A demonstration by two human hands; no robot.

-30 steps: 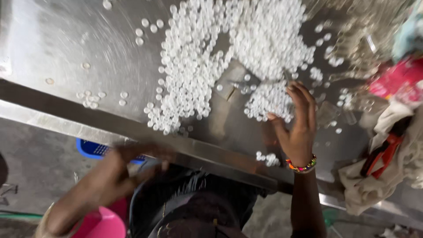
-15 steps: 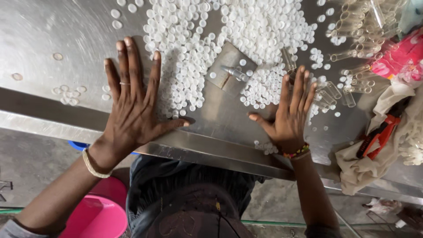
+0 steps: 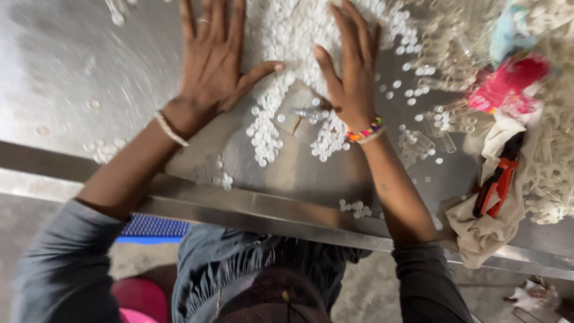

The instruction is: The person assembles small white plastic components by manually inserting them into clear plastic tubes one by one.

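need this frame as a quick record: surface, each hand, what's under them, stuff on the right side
surface: steel table
left hand: flat, fingers spread, palm down at left edge of the white caps
right hand: flat, palm down on the caps
between hands: small clear vial on bare metal
wrists: pale bangle on left, multicoloured bead bracelet on right
right side: red-handled pliers on beige cloth, clear vials, pink packet
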